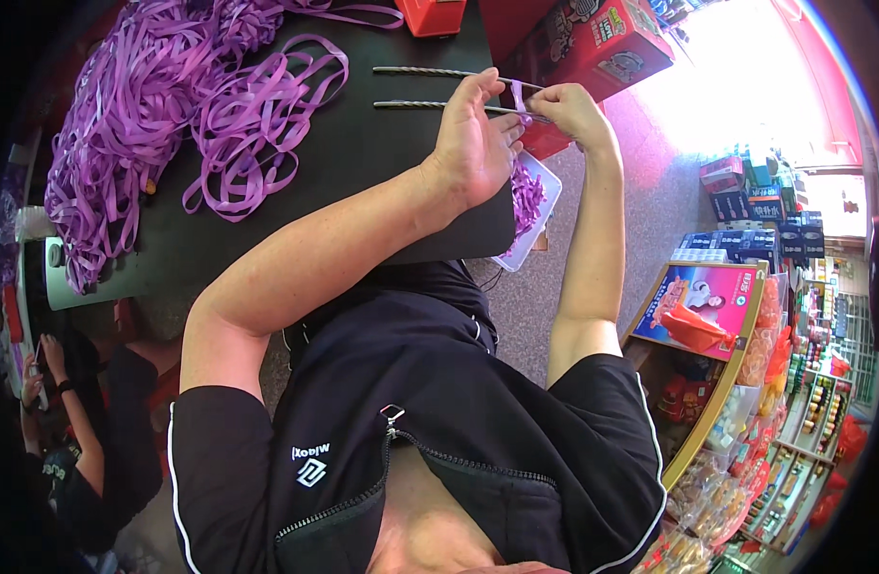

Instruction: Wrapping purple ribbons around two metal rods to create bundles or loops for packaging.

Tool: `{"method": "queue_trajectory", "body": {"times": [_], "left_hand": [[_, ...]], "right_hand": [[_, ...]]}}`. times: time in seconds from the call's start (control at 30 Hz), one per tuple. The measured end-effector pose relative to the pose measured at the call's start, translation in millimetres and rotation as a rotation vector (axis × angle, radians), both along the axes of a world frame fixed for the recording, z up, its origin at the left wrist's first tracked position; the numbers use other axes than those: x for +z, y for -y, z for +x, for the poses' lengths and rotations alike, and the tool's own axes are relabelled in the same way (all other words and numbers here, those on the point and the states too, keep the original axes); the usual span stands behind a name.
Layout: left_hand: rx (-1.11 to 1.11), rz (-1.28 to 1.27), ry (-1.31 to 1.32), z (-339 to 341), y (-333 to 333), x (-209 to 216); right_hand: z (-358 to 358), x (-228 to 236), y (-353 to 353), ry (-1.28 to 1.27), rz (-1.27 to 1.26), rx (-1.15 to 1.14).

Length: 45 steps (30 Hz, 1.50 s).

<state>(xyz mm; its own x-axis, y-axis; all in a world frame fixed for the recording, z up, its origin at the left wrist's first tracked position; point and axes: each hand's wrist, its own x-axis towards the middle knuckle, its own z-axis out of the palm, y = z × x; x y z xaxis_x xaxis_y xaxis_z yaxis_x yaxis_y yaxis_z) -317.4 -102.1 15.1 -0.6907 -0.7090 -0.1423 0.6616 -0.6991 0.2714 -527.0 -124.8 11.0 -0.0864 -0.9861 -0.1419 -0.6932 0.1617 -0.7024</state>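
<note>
Two thin metal rods with twisted shafts (425,104) lie side by side over the far right part of the black table. A purple ribbon (518,96) runs across them near their right ends. My right hand (571,110) is closed in a pinch on that ribbon, its fingertips partly hidden. Beside it, my left hand (470,143) is turned palm toward me at the rods, fingers apart, with some fingertips touching or very near the ribbon. On the table's left sits a large tangled heap of purple ribbon (138,105), with looser loops (248,134) beside it.
Below my hands, a white tray (547,206) holds small purple ribbon pieces. A red carton (602,43) stands beyond the black table (363,182). Shop shelves and a display case (707,297) line the right. Another person (86,421) sits at lower left, holding a phone-like object.
</note>
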Motion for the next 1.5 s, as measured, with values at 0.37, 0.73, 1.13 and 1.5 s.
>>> {"method": "queue_trajectory", "body": {"times": [0.37,0.73,1.13,1.5], "left_hand": [[0.003,-0.005,0.004,1,-2,4],[-0.007,-0.011,-0.020,3,3,2],[-0.007,-1.881,1.401,38,34,18],[0.222,-2.203,1.584,49,39,-9]], "right_hand": [[27,2,-18,0.216,-0.138,-0.147],[7,-11,3,0.755,0.289,-0.064],[-1,6,22,0.475,0.048,0.180],[-30,-4,24,0.655,0.193,0.107]]}}
